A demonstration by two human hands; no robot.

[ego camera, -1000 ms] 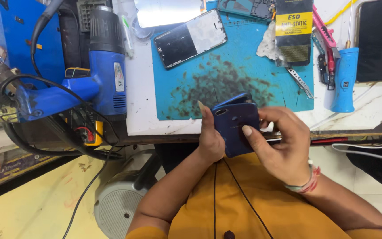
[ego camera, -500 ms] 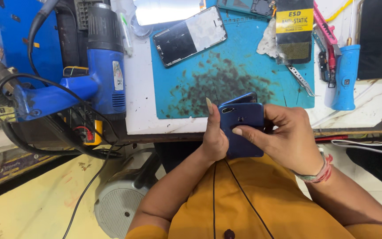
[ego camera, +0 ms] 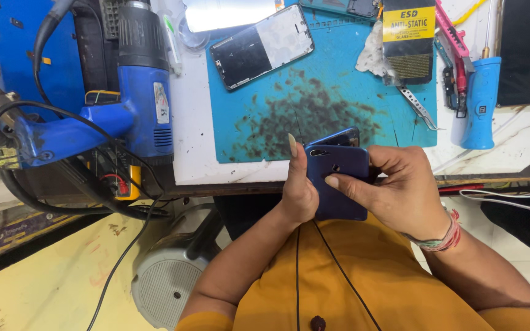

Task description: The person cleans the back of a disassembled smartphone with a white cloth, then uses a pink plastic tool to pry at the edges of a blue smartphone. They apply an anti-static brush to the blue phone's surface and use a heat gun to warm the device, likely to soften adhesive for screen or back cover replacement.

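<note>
Left thumb (ego camera: 292, 146) raised; both hands grip phone (ego camera: 337, 178).

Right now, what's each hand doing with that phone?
Left hand: closed on the blue phone, gripping its left edge.
Right hand: closed on the same phone's right side, forefinger across its back.

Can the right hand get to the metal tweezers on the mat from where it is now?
Probably yes. The tweezers lie uncovered at the blue mat's right edge, with bare mat between. But the right hand is gripping the blue phone with the left hand, so it must let go first.
</note>
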